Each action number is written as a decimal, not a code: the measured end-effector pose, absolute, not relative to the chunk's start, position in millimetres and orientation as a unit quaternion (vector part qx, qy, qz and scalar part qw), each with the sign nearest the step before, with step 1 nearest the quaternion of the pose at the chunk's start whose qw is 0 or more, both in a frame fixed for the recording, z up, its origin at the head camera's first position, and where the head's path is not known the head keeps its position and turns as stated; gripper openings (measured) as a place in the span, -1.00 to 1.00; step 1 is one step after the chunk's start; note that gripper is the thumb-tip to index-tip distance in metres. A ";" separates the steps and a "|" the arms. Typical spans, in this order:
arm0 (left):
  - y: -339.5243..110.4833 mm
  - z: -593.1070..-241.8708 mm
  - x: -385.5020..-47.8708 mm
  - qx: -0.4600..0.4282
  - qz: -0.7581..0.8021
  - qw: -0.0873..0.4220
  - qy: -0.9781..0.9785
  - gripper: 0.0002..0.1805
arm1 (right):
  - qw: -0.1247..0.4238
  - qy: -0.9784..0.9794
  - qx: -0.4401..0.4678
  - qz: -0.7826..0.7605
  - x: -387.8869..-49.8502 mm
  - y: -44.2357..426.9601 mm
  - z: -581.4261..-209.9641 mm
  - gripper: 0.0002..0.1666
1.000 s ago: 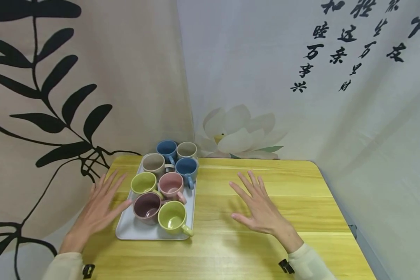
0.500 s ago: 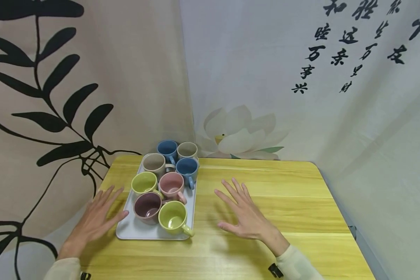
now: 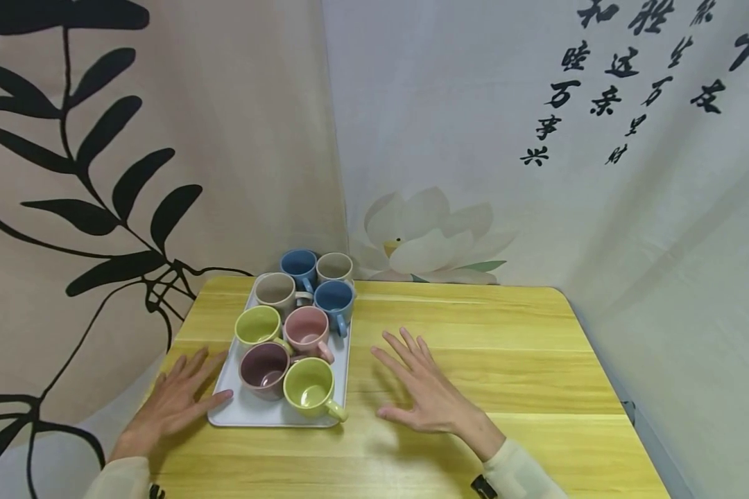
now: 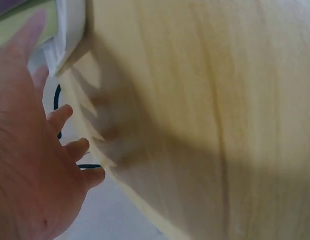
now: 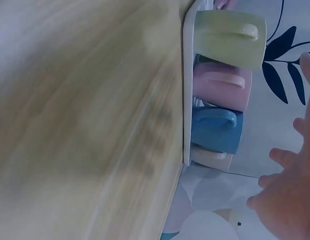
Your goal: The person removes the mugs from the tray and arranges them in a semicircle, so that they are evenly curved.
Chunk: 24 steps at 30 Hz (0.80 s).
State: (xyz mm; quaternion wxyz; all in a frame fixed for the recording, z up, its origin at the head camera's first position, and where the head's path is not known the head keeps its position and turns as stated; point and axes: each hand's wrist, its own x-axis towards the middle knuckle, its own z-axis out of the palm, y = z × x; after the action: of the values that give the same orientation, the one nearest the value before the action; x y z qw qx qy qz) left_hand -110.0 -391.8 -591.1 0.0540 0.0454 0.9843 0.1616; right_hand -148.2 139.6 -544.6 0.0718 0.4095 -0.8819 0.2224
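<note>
Two rows of mugs stand upright on a white tray (image 3: 243,414): blue (image 3: 297,265), beige (image 3: 276,291), pink (image 3: 306,330), purple (image 3: 264,371) and yellow-green (image 3: 308,388) ones. My left hand (image 3: 173,409), fingers spread, is at the tray's left edge by the purple mug; whether it touches the rim I cannot tell. To the right of the tray, my right hand (image 3: 427,395) hovers over the table with fingers apart and holds nothing. The right wrist view shows mug handles, including the blue one (image 5: 217,130), facing that side.
The wooden table (image 3: 505,346) extends to the right of the tray. Behind it hangs a pale cloth (image 3: 443,125) with a lotus print and black characters. A leaf-patterned cloth (image 3: 237,138) hangs at the left.
My left hand has come down and slightly nearer to me beside the tray. My right hand has moved left toward the tray and nearer to me. The mugs have stayed in place.
</note>
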 end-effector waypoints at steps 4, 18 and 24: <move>-393.7 -597.0 -110.7 0.041 0.152 0.063 0.985 -0.02 | 0.057 -0.876 0.415 0.238 -146.8 135.2 -548.2 0.19; -398.4 -608.4 -112.9 0.036 0.154 0.067 0.985 0.02 | -0.013 -0.863 0.414 0.289 -138.6 112.1 -562.7 0.28; -397.7 -610.0 -112.8 0.032 0.153 0.073 0.985 0.03 | -0.018 -0.851 0.418 0.316 -133.5 98.1 -570.6 0.29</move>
State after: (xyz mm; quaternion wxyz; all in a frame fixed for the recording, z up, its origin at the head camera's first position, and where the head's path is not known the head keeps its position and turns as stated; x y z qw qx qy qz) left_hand -112.8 -397.7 -610.0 0.0732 0.0315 0.9851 0.1526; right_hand -133.5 98.1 -570.6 -0.0184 0.4180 -0.8514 0.3164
